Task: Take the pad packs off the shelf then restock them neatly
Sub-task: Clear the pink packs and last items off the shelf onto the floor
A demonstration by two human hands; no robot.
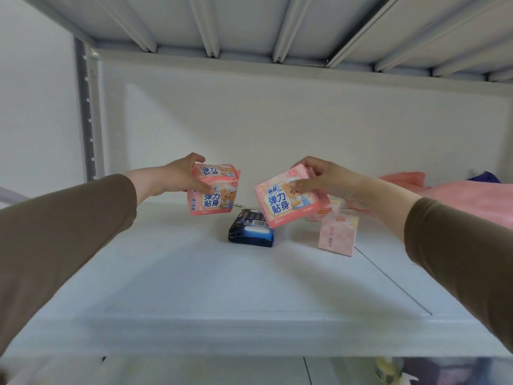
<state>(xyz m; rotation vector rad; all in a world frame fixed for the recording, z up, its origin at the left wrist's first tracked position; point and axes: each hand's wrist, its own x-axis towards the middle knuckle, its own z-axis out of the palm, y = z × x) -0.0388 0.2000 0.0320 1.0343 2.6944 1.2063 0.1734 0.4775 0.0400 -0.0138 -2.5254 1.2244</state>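
My left hand [177, 175] grips a stack of two pink pad packs [215, 188] with bear pictures, held just above the white shelf [194, 273]. My right hand [324, 180] pinches another pink pad pack [286, 201] by its top edge, tilted, in the air. Below and between the hands a dark blue pad pack [251, 232] lies flat on the shelf. A pale pink pack [337, 234] stands upright to its right, and another pink pack [323, 211] lies behind it, partly hidden.
Pink packaging [455, 198] and something dark blue [484, 177] lie at the far right of the shelf. The ribbed underside of the upper shelf [249, 26] is close overhead. A grey upright post [87, 112] stands at the back left. Items show on a lower shelf [394, 370].
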